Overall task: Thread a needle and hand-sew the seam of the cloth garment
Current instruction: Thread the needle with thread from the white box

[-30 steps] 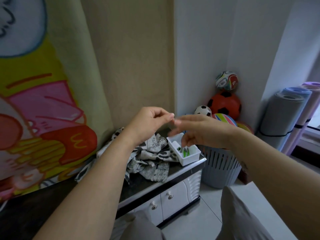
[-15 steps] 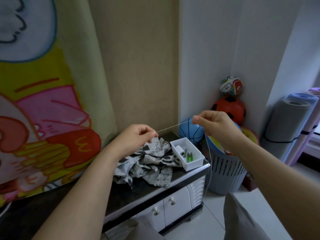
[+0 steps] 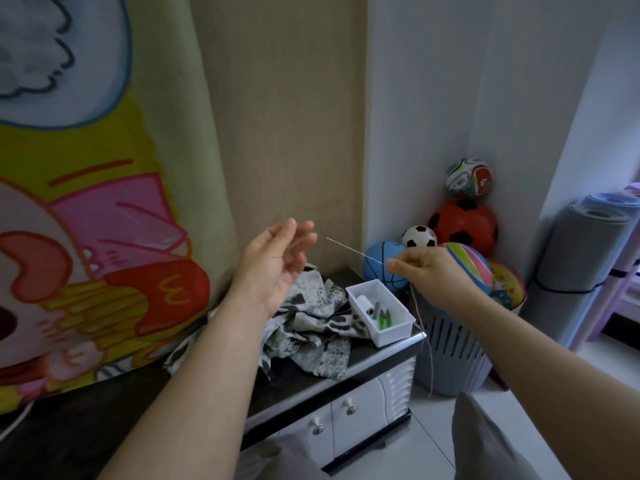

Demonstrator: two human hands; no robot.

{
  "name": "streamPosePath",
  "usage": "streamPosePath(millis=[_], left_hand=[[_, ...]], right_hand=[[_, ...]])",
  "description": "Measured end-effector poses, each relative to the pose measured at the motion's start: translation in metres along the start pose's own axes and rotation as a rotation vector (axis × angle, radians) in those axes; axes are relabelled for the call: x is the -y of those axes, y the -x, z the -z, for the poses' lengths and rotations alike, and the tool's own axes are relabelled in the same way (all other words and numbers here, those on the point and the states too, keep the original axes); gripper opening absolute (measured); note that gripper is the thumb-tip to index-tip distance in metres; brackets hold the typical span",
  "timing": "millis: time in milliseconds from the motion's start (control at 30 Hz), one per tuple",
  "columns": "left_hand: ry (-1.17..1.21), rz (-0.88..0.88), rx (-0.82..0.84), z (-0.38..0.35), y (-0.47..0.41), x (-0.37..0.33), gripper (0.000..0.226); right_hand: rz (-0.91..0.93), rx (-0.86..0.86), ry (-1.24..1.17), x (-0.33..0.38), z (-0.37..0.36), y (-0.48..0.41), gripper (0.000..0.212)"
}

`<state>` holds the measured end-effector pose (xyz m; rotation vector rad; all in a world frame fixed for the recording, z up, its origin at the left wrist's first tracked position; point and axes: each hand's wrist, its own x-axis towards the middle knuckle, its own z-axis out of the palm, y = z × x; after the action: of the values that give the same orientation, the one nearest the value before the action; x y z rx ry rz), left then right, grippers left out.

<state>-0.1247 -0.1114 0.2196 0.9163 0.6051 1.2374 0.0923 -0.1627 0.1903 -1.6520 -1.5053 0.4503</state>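
Note:
My left hand (image 3: 277, 265) is raised above the cloth with its palm turned up and its fingers spread, holding nothing. A thin pale thread (image 3: 353, 250) runs from just off those fingertips to my right hand (image 3: 429, 271), which pinches it between thumb and forefinger. From that pinch the thread hangs down past the cabinet's corner. I cannot make out a needle. The black-and-white patterned garment (image 3: 311, 327) lies crumpled on the dark cabinet top (image 3: 374, 358), below and between my hands.
A white box (image 3: 401, 329) with a white spool and green-handled tools sits beside the garment at the cabinet's right end. A grey slatted basket (image 3: 450, 358) of balls stands on the floor to the right, with rolled mats (image 3: 581, 265) beyond it. A cartoon-print cloth (image 3: 86, 237) hangs at left.
My left hand, which pinched the thread's end half a second ago, has opened and lifted, letting the thread go. My right hand keeps its pinch on the thread.

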Motion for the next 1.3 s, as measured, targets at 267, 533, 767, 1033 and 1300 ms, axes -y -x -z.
streamPosePath(millis=[267, 533, 767, 1033, 1300], left_hand=[[-0.025, 0.013, 0.188, -0.023, 0.003, 0.006, 0.013], [-0.312, -0.016, 0.21, -0.03, 0.001, 0.009, 0.007], [-0.342, 0.017, 0.241, -0.033, 0.001, 0.012, 0.01], [-0.335, 0.053, 0.233, -0.017, -0.012, 0.017, 0.002], [-0.959, 0.107, -0.099, 0.084, -0.061, 0.061, 0.018]], right_hand=[[-0.145, 0.176, 0.064, -0.006, -0.004, 0.001, 0.031], [0.208, -0.102, 0.035, 0.045, 0.016, -0.003, 0.031], [0.29, -0.051, 0.211, 0.058, -0.005, -0.011, 0.01], [0.201, 0.007, -0.001, 0.049, -0.021, -0.021, 0.007], [-0.288, 0.07, -0.828, 0.002, -0.055, -0.052, 0.027]])
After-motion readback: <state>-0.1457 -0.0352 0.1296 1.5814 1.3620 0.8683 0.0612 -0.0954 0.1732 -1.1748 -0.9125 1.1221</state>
